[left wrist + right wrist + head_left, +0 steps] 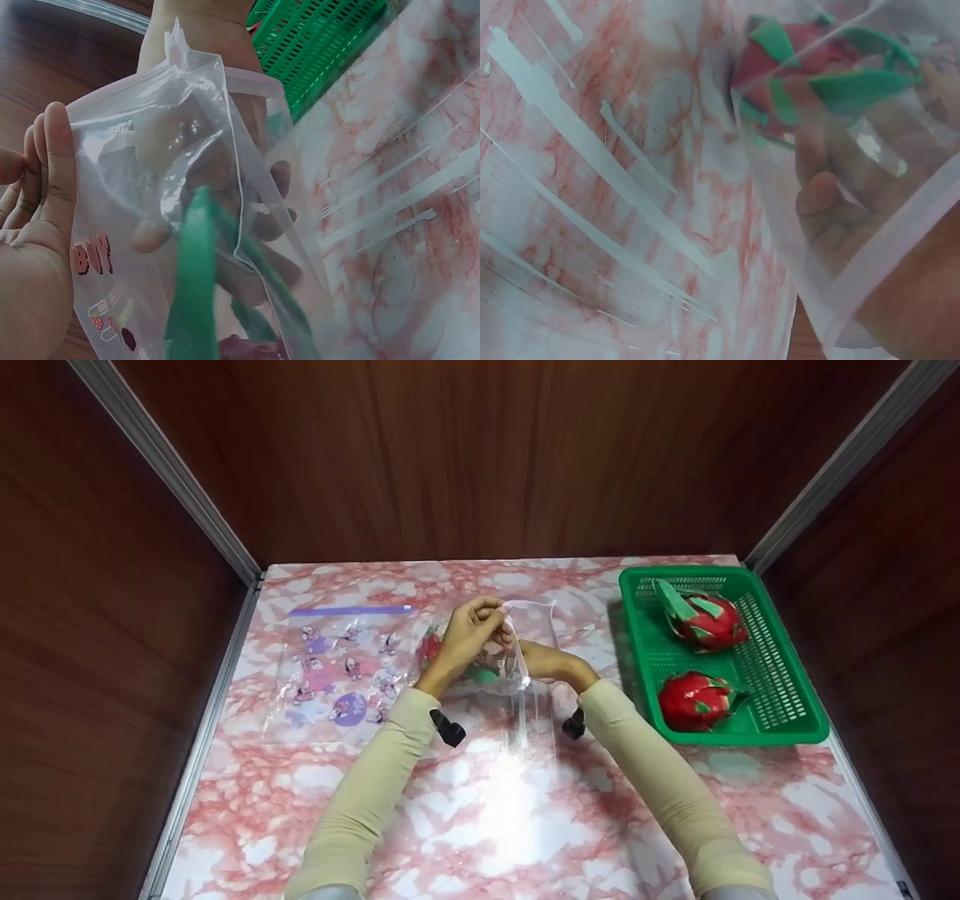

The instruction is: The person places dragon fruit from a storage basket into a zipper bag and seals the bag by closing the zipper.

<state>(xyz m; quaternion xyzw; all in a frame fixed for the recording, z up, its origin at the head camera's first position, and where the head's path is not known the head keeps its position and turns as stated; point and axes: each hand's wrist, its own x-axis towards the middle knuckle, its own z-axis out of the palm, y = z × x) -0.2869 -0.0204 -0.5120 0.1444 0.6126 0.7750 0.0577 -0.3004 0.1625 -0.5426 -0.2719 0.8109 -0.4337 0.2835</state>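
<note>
One dragon fruit (814, 51) sits in the clear bag (127, 180); our left hand (471, 634) pinches its rim, our right hand (551, 661), fingers parted, is inside. Bagging seems underway; next likely calls for withdrawing.

The left arm (375, 791) slants in from the near side toward the right, the right arm (664, 780) toward the left, so the hands come close together around the middle. Pale yellowish sleeves (356, 821) cover both forearms, leaving the wrists bare. The left hand (476, 626) sits slightly farther, with thumb and fingertips brought together in a pinch. The right hand (544, 661) lies just to its right and a little nearer, pointing left; the left wrist view shows its thumb and fingers loosely bent and apart, slightly blurred.
</note>
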